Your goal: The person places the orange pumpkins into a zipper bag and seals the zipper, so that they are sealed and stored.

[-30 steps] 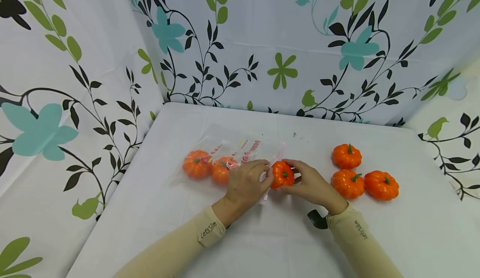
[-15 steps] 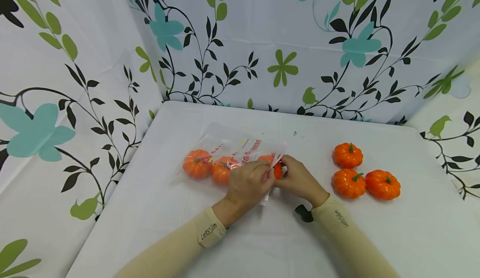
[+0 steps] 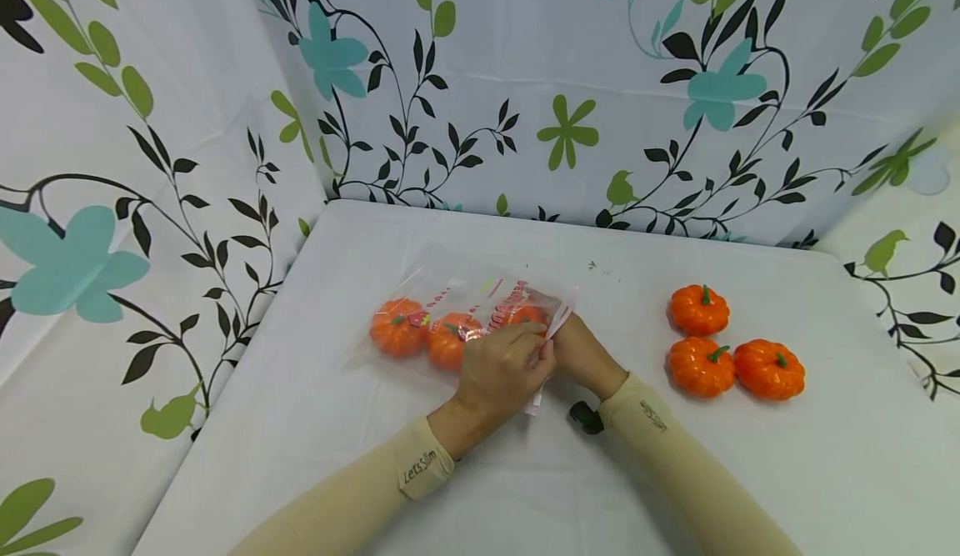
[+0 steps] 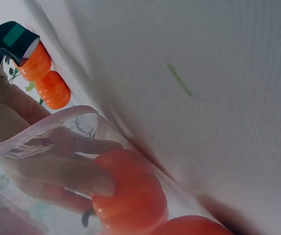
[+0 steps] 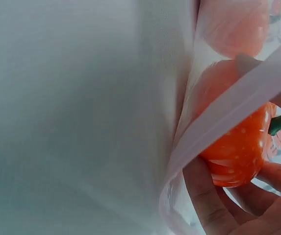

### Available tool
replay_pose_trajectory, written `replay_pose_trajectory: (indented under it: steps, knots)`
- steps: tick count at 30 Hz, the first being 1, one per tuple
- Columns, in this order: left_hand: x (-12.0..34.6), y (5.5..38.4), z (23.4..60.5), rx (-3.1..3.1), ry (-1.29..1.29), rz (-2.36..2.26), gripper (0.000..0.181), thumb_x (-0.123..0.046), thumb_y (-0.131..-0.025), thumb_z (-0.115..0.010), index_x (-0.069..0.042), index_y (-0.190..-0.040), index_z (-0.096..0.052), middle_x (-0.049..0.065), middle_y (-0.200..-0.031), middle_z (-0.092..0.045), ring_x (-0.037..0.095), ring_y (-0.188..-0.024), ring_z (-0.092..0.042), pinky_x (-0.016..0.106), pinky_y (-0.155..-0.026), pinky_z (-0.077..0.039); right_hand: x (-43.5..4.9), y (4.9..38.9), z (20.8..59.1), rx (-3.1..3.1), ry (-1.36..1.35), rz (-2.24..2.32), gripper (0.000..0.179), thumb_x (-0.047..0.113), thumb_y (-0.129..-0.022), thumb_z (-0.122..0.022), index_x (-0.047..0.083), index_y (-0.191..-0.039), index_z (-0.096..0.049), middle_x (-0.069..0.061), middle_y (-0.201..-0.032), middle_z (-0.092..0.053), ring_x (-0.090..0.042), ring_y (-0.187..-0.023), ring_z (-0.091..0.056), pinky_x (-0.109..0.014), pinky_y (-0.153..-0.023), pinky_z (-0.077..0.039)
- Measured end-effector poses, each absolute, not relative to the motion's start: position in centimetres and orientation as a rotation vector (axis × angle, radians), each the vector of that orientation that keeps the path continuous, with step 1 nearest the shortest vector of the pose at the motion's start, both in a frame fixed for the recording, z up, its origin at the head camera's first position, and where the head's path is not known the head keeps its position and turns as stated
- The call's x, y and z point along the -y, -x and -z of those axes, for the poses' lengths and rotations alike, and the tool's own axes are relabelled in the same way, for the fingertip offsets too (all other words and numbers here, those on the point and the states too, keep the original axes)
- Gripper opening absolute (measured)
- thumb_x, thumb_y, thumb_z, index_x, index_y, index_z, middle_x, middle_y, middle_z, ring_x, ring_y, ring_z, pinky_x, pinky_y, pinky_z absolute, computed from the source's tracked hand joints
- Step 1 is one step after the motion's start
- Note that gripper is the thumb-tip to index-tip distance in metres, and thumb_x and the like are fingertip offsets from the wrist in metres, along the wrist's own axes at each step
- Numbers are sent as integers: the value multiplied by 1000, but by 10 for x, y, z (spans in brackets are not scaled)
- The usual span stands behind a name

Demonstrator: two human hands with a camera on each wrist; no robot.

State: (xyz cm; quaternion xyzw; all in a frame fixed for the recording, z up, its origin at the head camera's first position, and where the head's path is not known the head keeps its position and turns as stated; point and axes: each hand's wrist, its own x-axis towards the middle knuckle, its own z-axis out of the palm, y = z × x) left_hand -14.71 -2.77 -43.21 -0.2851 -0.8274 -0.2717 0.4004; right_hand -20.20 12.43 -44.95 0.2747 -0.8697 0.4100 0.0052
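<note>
A clear plastic zip bag with pink print lies on the table. Inside it are two small orange toy pumpkins, one at the left and one in the middle. My left hand pinches the bag's near edge by its mouth. My right hand reaches through the mouth, its fingers hidden from the head view by the bag. It grips a third pumpkin, green-stemmed, within the bag. In the left wrist view the right hand's fingers show through the plastic, against that pumpkin.
Three more orange pumpkins sit at the right of the white table: one at the back, one in front of it, one farther right. A patterned cloth hangs behind.
My right hand has moved left, carrying the pumpkin from outside the bag's mouth to inside it. My left hand has kept its pinch on the bag's edge, nearly still.
</note>
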Motion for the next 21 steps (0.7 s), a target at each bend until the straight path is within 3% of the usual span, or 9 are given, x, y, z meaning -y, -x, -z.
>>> replay_pose_trajectory:
  steps: [5, 9, 13, 17, 21]
  knots:
    - [27, 146, 431, 2099, 724, 665, 3, -11, -79, -77, -8, -79, -78, 1, -90, -76, 12, -77, -73, 25, -66, -59, -126, 199, 449, 2773, -819, -1194, 62, 9, -89, -75, -7, -143, -50, -24, -152, -44, -40, -141, -41, -56, -113, -34]
    - [28, 145, 431, 2100, 734, 673, 2, -10, -79, -77, -8, -79, -77, 0, -89, -76, 12, -75, -73, 24, -64, -59, -135, 192, 450, 2833, -624, -1360, 65, 11, -88, -77, -3, -146, -49, -22, -150, -47, -39, -134, -49, -54, -106, -43]
    - [29, 146, 431, 2105, 729, 676, 5, -10, -80, -76, -8, -82, -78, 1, -90, -76, 12, -77, -73, 25, -64, -59, -149, 184, 452, 2838, -482, -1468, 59, 11, -89, -76, 0, -142, -52, -17, -135, -60, -33, -118, -62, -48, -95, -53]
    - [29, 147, 430, 2109, 721, 676, 7, -11, -81, -74, -8, -84, -79, 2, -92, -77, 13, -80, -74, 26, -66, -59, -155, 177, 451, 2860, -477, -1439, 37, 16, -91, -75, 4, -124, -66, -10, -117, -68, -27, -108, -66, -45, -91, -56]
    - [29, 145, 429, 2114, 727, 686, 6, -11, -82, -74, -7, -83, -79, 2, -92, -77, 13, -79, -74, 26, -66, -59, -154, 174, 447, 2893, -514, -1473, 32, 17, -90, -75, 4, -119, -69, -8, -112, -70, -25, -104, -66, -44, -91, -56]
